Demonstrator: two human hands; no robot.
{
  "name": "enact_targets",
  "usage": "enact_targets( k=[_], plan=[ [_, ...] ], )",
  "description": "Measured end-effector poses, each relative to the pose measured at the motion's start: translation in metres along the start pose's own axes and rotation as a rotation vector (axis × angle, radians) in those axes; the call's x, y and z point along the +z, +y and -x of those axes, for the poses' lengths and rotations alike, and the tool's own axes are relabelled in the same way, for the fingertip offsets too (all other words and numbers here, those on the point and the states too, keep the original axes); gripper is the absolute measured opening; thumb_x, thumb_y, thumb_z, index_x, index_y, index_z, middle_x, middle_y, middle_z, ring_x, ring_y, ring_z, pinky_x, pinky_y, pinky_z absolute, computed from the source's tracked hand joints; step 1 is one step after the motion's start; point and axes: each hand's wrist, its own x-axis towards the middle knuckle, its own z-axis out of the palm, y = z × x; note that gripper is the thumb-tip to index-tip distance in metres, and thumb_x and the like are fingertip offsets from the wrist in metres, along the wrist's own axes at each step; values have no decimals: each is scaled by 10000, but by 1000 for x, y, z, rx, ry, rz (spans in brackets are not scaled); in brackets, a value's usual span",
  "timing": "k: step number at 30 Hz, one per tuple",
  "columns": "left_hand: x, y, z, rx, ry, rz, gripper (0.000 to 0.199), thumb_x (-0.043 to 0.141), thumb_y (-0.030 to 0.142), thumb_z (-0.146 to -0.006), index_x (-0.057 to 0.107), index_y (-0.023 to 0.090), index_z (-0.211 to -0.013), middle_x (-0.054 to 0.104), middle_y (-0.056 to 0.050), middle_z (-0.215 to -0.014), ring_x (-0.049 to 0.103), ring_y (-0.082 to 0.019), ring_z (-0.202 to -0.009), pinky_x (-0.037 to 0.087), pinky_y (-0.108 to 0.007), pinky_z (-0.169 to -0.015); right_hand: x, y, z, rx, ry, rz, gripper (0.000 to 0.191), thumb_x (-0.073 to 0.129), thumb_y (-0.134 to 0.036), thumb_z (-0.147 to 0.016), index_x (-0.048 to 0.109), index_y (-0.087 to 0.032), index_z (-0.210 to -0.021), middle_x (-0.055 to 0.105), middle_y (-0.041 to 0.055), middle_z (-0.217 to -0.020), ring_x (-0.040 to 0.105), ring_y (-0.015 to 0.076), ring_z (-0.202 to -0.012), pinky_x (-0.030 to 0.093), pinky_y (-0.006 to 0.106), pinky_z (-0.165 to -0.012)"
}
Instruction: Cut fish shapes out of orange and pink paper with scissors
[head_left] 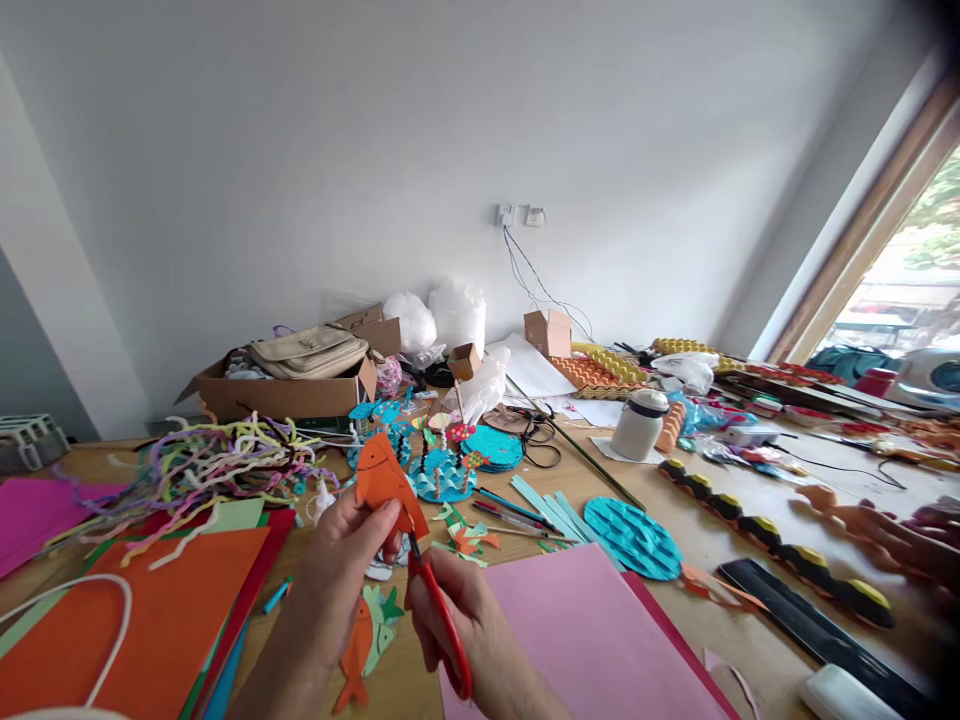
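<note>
My left hand (337, 550) grips a piece of orange paper (381, 470) with a fish outline drawn on it, thumb on top. In my right hand (461, 610) are red-handled scissors (454, 640), their blades at the lower right edge of the paper. Whether the blades are parted is hard to see. Below my hands, an orange paper fish (356, 645) and a green paper fish (379, 640) lie side by side on the table. Green and orange scraps (472, 540) are scattered just beyond my right hand.
Orange sheets (142, 600) are stacked at left, a pink sheet (555, 620) at right. Pipe cleaners (232, 470) heap behind the left stack. Blue paper decorations (442, 478) stand ahead. A blue oval (634, 537), a white jar (640, 425) and a painted egg-carton strip (757, 530) are at right.
</note>
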Motion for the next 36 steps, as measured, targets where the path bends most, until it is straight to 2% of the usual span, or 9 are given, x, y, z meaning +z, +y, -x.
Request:
enact_targets(
  k=[9, 16, 24, 36],
  plan=[
    [2, -2, 3, -28, -9, 30, 218, 659, 306, -663, 521, 195, -535, 506, 72, -443, 427, -90, -467, 362, -210, -495, 2, 0, -1, 5, 8, -45, 551, 545, -715, -696, 451, -181, -599, 354, -91, -408, 327, 44, -332, 258, 152, -330],
    [3, -5, 5, -49, 24, 76, 203, 692, 312, -649, 551, 194, -561, 541, 72, -458, 458, -89, -476, 385, -202, -504, 2, 4, -1, -35, 20, -33, 578, 512, -744, -702, 444, -179, -597, 366, -86, -414, 338, 41, -320, 240, 148, -316],
    [8, -4, 5, -78, 64, 114, 229, 739, 328, -566, 559, 194, -521, 544, 72, -430, 464, -87, -456, 390, -190, -479, 2, 9, 0, -57, 28, -23, 514, 517, -661, -772, 443, -180, -607, 358, -81, -454, 347, 47, -353, 264, 146, -327],
    [5, -4, 6, -70, 53, 115, 236, 733, 325, -590, 548, 202, -512, 545, 70, -435, 472, -93, -457, 386, -199, -483, -1, 5, 1, -88, 37, 65, 305, 488, -379, -817, 392, -195, -593, 288, -83, -494, 279, 55, -400, 248, 175, -370]
  ],
)
